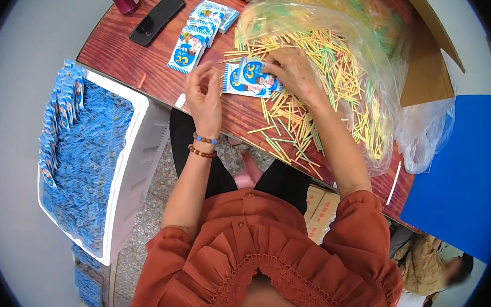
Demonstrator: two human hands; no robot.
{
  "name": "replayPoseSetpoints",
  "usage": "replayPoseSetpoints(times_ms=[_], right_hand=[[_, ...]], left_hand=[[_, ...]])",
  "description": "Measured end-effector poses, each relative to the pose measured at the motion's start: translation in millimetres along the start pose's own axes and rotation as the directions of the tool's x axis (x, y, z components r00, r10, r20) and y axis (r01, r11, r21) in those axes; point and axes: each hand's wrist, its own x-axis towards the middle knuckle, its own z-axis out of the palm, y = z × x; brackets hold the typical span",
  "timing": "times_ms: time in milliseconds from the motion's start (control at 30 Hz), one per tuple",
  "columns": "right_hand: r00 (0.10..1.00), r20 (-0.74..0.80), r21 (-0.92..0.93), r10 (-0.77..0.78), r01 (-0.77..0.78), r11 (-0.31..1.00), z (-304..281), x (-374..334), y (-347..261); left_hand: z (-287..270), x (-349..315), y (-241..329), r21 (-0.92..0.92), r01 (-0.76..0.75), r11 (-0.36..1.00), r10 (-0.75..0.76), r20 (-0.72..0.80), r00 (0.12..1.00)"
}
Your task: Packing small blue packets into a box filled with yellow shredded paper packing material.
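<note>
Two small blue-and-white packets (240, 83) lie overlapping at the edge of a heap of thin yellow and green sticks (332, 77). My right hand (296, 74) rests over the heap's near side, its thumb pressing the upper packet (258, 74) and its fingers curled beside it. What lies under those fingers is hidden. Just left of the packets, my left hand (203, 96) is raised with its fingers loosely bent and thumb apart, and nothing shows in it. Two beaded bracelets circle the left wrist.
A row of filled packets (193, 42) lies behind my left hand, near a black phone (157, 21) and a dark red bottle (124, 0). At left stands a white foam box (122, 180) full of blue packets. Clear plastic (390, 84) and a cardboard box (427, 75) border the sticks.
</note>
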Motion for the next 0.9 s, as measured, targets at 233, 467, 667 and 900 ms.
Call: replayPoseSetpoints(times_ms=[233, 467, 667, 900], right_hand=[[0.991, -0.044, 0.296, -0.124, 0.132, 0.946, -22.5, -4.3, 5.1], [0.955, 0.175, 0.753, 0.24, -0.287, 0.592, -32.5, -43.0, -9.8], [0.943, 0.058, 0.926, 0.328, -0.173, 0.335, -18.3, -69.6, -17.5], [0.934, -0.052, 0.869, 0.354, -0.132, 0.477, -12.1, -80.7, -14.5]], left_hand=[[42.2, 4.6, 21.3, 0.581, -0.492, 0.648, 0.464, 0.211, 0.86], [49.8, -9.1, 25.7, -0.123, 0.206, 0.971, -0.151, 0.353, 0.923], [55.2, -36.9, 24.3, -0.248, 0.359, 0.9, -0.264, 0.344, 0.901], [59.0, -46.5, 16.6, -0.301, 0.366, 0.88, -0.283, 0.287, 0.915]])
